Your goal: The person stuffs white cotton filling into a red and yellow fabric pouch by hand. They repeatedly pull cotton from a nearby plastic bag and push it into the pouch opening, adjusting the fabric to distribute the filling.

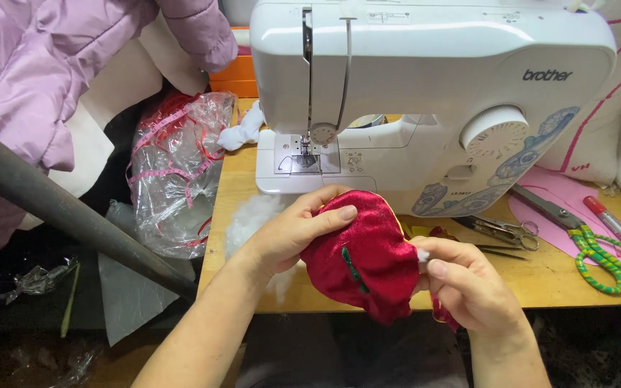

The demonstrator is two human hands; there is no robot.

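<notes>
Both my hands hold a stuffed red velvet piece (pixel 368 262) with a small green stitch on its front. My left hand (pixel 292 230) grips its upper left side, thumb pressed on top. My right hand (pixel 468 284) pinches its right edge, where a tuft of white stuffing shows. The piece hangs just in front of a white sewing machine (pixel 433 86) on a wooden table (pixel 540 284). Loose white stuffing (pixel 249 219) lies on the table under my left wrist.
Green-handled scissors (pixel 583 241), small snips (pixel 501 230), a red pen (pixel 616 224) and pink paper (pixel 562 190) lie at the right. A clear plastic bag with pink ribbon (pixel 177 169) hangs off the left edge. A dark pole (pixel 59 208) and lilac jacket (pixel 37 65) stand at the left.
</notes>
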